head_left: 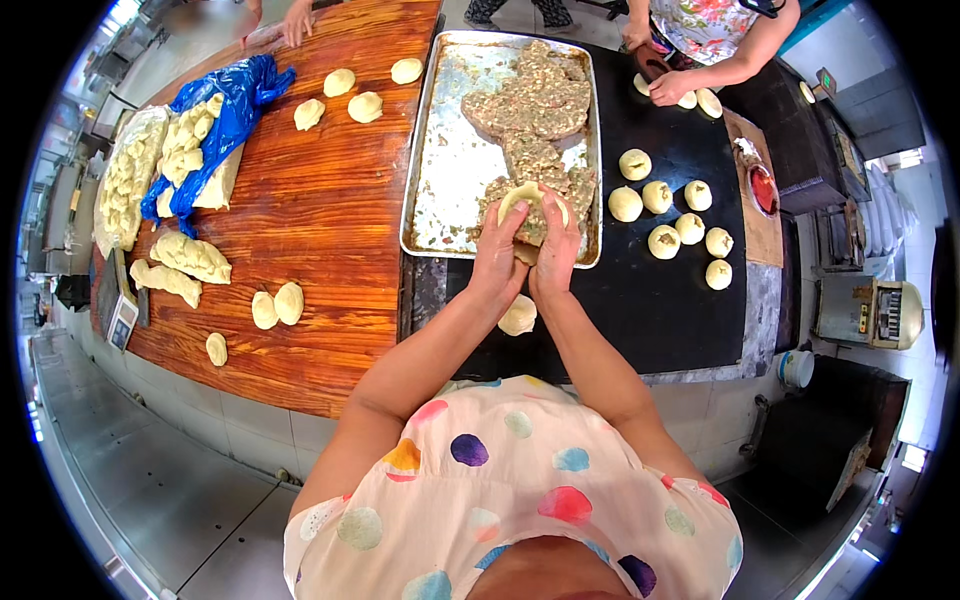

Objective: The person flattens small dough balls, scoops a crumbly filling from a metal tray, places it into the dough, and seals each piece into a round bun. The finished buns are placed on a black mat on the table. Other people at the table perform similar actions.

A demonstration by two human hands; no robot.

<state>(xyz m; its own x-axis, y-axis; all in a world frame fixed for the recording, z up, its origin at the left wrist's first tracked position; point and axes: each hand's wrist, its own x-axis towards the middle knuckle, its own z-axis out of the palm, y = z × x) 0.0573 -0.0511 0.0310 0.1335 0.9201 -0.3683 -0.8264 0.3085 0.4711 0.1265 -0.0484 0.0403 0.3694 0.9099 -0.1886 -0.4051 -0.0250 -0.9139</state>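
Between both hands I hold a piece of dough, its pale edge curving up around brownish filling. My left hand cups its left side and my right hand its right, fingers and thumbs closed around the rim. They are over the near end of a metal tray. In that tray lies a long mass of chopped filling. A flat dough piece rests on the black surface just below my wrists. To the right sit several round filled buns, some showing filling at the top.
Left, on the wooden table, are dough pieces, thick dough strips, a dough pile beside a blue plastic bag, and a scale. Far right, a co-worker's hands handle dough; another person's hand is far left.
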